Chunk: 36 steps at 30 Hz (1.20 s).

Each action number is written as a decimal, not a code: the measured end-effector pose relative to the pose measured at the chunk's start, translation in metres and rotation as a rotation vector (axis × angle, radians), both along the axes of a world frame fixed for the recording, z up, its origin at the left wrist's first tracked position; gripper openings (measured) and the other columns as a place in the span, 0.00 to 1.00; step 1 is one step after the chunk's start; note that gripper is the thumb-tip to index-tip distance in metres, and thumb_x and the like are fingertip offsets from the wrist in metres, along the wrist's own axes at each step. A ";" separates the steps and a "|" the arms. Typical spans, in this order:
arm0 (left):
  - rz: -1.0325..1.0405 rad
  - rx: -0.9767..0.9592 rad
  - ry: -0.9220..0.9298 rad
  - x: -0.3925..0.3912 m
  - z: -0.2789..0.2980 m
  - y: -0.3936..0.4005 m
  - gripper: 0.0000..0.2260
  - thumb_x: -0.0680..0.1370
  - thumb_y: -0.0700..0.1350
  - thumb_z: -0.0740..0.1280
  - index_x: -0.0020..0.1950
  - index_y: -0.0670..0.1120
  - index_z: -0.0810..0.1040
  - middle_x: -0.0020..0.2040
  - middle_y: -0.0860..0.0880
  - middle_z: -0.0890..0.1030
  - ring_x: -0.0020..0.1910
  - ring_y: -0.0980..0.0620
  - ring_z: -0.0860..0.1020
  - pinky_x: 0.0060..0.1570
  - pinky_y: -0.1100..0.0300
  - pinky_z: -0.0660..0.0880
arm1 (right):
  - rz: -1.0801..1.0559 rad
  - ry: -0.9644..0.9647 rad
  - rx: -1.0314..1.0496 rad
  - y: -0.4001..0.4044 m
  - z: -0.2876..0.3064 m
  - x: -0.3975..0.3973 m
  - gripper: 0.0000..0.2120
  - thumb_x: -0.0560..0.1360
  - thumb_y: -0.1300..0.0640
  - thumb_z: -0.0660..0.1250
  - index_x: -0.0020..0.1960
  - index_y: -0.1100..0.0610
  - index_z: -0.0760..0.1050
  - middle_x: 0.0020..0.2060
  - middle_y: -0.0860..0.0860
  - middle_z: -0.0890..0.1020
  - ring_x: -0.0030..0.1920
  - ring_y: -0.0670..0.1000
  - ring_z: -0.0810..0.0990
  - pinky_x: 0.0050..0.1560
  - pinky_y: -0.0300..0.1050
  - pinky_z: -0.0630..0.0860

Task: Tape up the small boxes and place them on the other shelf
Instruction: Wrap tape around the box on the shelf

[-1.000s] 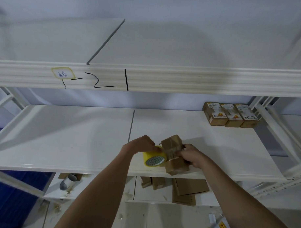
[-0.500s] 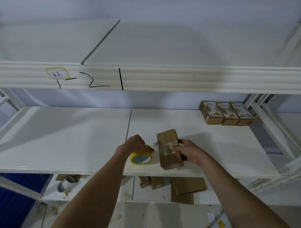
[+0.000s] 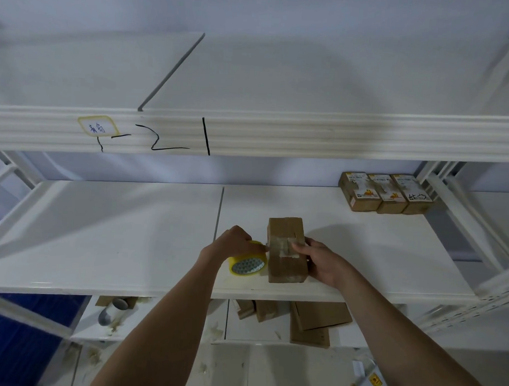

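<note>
A small brown cardboard box lies flat near the front edge of the white middle shelf, with a strip of clear tape across its top. My right hand grips the box from its right side, thumb pressing on the tape. Just left of the box is a yellow tape roll, which my left hand holds from above. Three taped small boxes stand in a row at the shelf's back right.
The upper shelf's front beam with black marks and a yellow label crosses overhead. Below, a lower shelf carries flat cardboard boxes and a grey roll. White uprights stand at the right.
The box has been laid down flat on the shelf from a lifted, tilted pose. My left hand has drawn the tape roll to the box's left side.
</note>
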<state>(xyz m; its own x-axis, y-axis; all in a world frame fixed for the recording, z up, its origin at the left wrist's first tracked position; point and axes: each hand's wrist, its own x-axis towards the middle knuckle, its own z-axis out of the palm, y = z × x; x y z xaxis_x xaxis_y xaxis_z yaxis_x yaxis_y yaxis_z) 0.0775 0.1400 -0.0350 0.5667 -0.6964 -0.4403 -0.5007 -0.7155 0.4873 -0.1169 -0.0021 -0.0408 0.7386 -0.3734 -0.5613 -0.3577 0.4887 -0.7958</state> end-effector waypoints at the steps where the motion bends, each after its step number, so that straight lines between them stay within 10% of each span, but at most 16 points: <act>1: -0.001 0.000 -0.001 0.000 0.001 0.001 0.24 0.70 0.68 0.71 0.43 0.46 0.80 0.39 0.50 0.78 0.37 0.54 0.78 0.41 0.60 0.77 | -0.003 0.001 0.015 0.000 0.000 0.001 0.21 0.78 0.56 0.70 0.70 0.59 0.72 0.60 0.58 0.83 0.61 0.59 0.82 0.55 0.53 0.81; 10: -0.001 -0.090 -0.046 -0.002 -0.002 0.001 0.21 0.71 0.62 0.74 0.44 0.43 0.83 0.37 0.49 0.80 0.36 0.53 0.79 0.33 0.62 0.74 | -0.016 0.115 -0.037 0.009 0.009 0.010 0.21 0.81 0.50 0.66 0.69 0.60 0.69 0.58 0.57 0.82 0.57 0.57 0.82 0.51 0.51 0.81; 17: -0.074 -0.089 -0.135 -0.012 0.002 -0.006 0.17 0.71 0.59 0.74 0.40 0.45 0.82 0.34 0.51 0.78 0.37 0.50 0.80 0.38 0.59 0.76 | 0.198 0.305 -0.459 0.015 0.002 0.025 0.36 0.62 0.33 0.78 0.62 0.53 0.76 0.56 0.52 0.82 0.56 0.52 0.80 0.59 0.51 0.77; 27: -0.098 -0.073 -0.061 -0.007 0.011 -0.004 0.17 0.78 0.57 0.68 0.47 0.43 0.83 0.42 0.47 0.80 0.41 0.50 0.79 0.41 0.59 0.75 | 0.128 0.343 -0.480 0.015 0.003 0.026 0.25 0.65 0.46 0.81 0.55 0.55 0.75 0.48 0.52 0.81 0.47 0.49 0.79 0.43 0.44 0.74; 36: -0.102 -0.021 -0.039 0.006 0.016 0.001 0.21 0.77 0.62 0.68 0.51 0.44 0.83 0.48 0.47 0.79 0.48 0.49 0.79 0.50 0.59 0.77 | 0.122 0.360 -0.478 0.005 -0.004 0.017 0.29 0.62 0.43 0.80 0.55 0.59 0.78 0.48 0.54 0.84 0.50 0.53 0.82 0.49 0.47 0.79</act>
<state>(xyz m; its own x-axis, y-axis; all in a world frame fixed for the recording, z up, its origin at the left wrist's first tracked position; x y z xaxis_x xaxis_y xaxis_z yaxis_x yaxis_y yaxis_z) 0.0836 0.1409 -0.0195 0.5085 -0.7604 -0.4040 -0.5891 -0.6494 0.4808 -0.1000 0.0031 -0.0444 0.5869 -0.5702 -0.5749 -0.6761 0.0455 -0.7354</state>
